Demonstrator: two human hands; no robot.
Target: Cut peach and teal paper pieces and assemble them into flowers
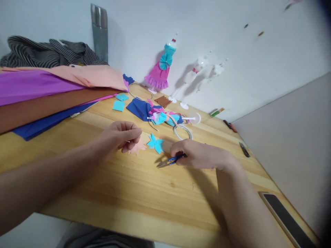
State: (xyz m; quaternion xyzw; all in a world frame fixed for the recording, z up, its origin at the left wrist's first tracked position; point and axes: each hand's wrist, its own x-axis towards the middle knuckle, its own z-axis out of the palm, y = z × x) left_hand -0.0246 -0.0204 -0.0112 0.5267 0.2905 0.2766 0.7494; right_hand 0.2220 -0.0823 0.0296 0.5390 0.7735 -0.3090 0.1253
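Observation:
My right hand [187, 153] is closed around blue-handled scissors [169, 161], whose blades point left, low over the wooden table. The thumb and fingers of my left hand [128, 136] are pinched together; anything between them is too small or hidden to make out. Partly behind that hand is a pink paper flower shape [138, 147] with pointed petals, and I cannot tell whether the fingers touch it. Between my hands a turquoise paper flower shape [155, 143] lies on the table, left of a roll of tape [183, 132].
Sheets of coloured paper [51, 84] are stacked at the left, with turquoise squares [118, 105] beside them. A doll stand in paper clothes [167, 119] lies behind the flowers; a dressed figure [164, 67] stands by the wall. A phone [287, 218] rests at the right edge.

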